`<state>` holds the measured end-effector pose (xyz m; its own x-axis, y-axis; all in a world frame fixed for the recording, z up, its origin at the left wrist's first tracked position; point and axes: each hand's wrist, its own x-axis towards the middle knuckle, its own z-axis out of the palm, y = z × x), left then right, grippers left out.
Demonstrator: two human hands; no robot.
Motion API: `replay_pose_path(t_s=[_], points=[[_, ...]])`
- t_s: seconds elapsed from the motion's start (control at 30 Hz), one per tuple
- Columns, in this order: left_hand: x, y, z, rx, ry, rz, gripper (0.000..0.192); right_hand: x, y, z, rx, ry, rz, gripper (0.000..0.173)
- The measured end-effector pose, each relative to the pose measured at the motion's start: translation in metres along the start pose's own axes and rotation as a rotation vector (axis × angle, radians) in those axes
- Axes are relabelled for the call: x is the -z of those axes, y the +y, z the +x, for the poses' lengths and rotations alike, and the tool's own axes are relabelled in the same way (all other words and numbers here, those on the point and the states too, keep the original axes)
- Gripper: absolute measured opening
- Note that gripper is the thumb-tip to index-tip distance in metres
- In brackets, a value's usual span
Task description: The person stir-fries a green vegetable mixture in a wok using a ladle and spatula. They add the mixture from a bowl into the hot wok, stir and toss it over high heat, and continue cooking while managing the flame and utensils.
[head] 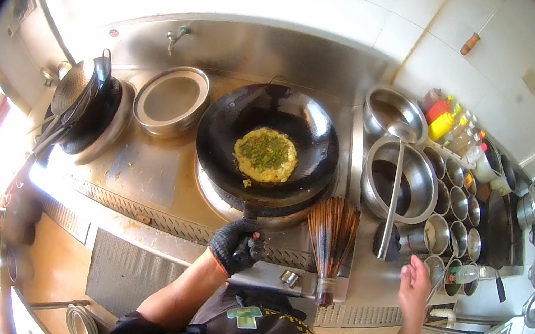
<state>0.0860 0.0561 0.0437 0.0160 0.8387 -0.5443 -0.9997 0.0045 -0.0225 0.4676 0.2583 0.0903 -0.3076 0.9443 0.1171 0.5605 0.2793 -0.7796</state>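
Note:
In a dark, gloved grip, my left hand (239,246) holds the handle of a black wok (225,134) on the stove. A round, flat egg omelette (265,155) with chopped green bits lies in the wok, a small scrap beside it. My bare right hand (414,284) is held over the counter's right side with nothing in it. Close by are metal seasoning cups (437,233) and the handle of a steel ladle (394,197). The ladle rests across a steel pot (423,163) holding dark liquid. A bamboo wok brush (332,240) leans at the stove's front edge.
Steel strainers (73,86) and another wok (101,125) stand at the left. A lidded steel pot (171,99) is behind them. Sauce bottles (442,125) line the right back. A tap (175,39) juts from the backsplash. Cleavers and pans crowd the far right.

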Motion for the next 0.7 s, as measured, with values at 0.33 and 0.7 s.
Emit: replay_pose_path(t_s=[0.33, 0.7], points=[[-0.008, 0.006, -0.018, 0.098, -0.103, -0.134, 0.012, -0.061, -0.022, 0.051, -0.010, -0.059, -0.191, 0.052], [0.009, 0.006, 0.008, 0.009, -0.023, -0.062, 0.006, -0.080, -0.043, 0.102, 0.122, 0.001, -0.377, 0.048]])
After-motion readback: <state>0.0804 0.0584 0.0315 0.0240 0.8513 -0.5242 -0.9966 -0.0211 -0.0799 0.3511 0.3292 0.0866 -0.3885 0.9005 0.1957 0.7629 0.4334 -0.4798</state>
